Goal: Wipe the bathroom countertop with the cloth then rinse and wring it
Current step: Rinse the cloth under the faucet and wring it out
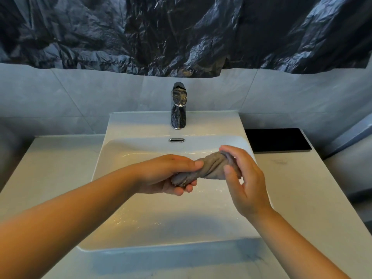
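Over the middle of the white basin [141, 218], the left hand [169, 174] grips one end of the twisted grey cloth [209, 168] and the right hand [241, 178] curls round the other. Counter-rotating the hands harder, low in the basin, should shed water without wetting the worktop [50, 168].

Readable text: we find none anywhere in view.
Shiny chrome oval tap lever [179, 97]: we see only swirled glints on its top, and nothing we can make out as letters or a brand.
Flat black rectangular tray [277, 140] on the surface: we read no label or number on its dark face.
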{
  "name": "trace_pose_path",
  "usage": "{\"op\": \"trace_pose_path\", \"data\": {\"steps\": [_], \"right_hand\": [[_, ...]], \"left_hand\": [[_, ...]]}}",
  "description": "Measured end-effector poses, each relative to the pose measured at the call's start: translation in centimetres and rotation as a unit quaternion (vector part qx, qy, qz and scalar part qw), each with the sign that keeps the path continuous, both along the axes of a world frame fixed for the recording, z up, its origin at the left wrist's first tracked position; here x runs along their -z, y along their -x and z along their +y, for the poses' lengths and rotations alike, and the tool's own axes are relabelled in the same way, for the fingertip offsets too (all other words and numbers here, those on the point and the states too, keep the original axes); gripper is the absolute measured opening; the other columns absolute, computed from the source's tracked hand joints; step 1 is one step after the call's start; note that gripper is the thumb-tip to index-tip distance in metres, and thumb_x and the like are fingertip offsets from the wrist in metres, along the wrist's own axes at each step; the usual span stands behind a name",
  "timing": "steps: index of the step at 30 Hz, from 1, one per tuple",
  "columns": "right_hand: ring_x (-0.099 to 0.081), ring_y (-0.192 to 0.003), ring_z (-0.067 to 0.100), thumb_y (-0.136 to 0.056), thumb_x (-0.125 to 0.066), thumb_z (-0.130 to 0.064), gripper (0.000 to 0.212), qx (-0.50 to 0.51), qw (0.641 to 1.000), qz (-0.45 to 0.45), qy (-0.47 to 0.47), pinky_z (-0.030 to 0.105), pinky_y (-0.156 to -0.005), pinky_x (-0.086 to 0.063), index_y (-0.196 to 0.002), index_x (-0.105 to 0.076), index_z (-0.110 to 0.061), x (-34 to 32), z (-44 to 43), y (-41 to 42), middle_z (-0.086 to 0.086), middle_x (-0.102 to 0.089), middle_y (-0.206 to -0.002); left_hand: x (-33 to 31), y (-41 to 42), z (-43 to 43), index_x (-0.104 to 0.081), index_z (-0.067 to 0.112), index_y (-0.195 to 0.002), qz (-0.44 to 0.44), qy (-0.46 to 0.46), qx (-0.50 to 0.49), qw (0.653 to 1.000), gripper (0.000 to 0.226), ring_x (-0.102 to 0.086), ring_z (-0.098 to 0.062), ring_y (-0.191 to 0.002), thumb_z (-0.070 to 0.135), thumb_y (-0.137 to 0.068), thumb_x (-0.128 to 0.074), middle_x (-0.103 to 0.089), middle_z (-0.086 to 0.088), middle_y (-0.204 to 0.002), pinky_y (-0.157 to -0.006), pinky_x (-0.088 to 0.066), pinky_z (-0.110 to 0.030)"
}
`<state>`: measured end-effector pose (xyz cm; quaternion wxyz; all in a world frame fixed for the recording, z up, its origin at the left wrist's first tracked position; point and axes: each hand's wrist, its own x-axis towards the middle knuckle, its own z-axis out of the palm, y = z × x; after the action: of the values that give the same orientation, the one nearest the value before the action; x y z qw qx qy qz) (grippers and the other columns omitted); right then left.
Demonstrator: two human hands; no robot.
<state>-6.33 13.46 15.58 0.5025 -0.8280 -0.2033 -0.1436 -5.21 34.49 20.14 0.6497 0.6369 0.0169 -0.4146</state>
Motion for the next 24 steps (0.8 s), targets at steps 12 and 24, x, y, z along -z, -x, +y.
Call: {"op": "trace_pose_path", "data": {"steps": [12,24], "right_hand": [[-0.056,-0.056,0.014,-0.09,-0.028,-0.038,0.052,0.009,0.999,0.029,0.045,0.027,-0.047,-0.046,-0.061,-0.064,-0.013,1.1,1.1,-1.7,0.001,-0.057,-0.055],[-0.035,-0.057,0.015,-0.092,-0.037,-0.023,0.036,0.028,0.907,0.402,0.127,0.031,-0.056,-0.031,-0.058,-0.039,-0.013,3.4,2.9,-2.7,0.006,-0.036,-0.061]], "left_hand": [[-1.4,0.2,-1.5,-0.056,0.005,-0.097,-0.144,-0.22,0.21,0.942,0.04,-0.05,-0.013,-0.062,0.043,-0.087,-0.063,-0.054,-0.003,-0.073,-0.055,-0.045,-0.022],[3.7,0.5,-1.8,-0.047,0.014,-0.107,-0.463,-0.471,0.293,0.691,0.035,-0.038,-0.016,-0.067,0.047,-0.097,-0.041,-0.06,-0.008,-0.096,-0.063,-0.027,-0.025]]}}
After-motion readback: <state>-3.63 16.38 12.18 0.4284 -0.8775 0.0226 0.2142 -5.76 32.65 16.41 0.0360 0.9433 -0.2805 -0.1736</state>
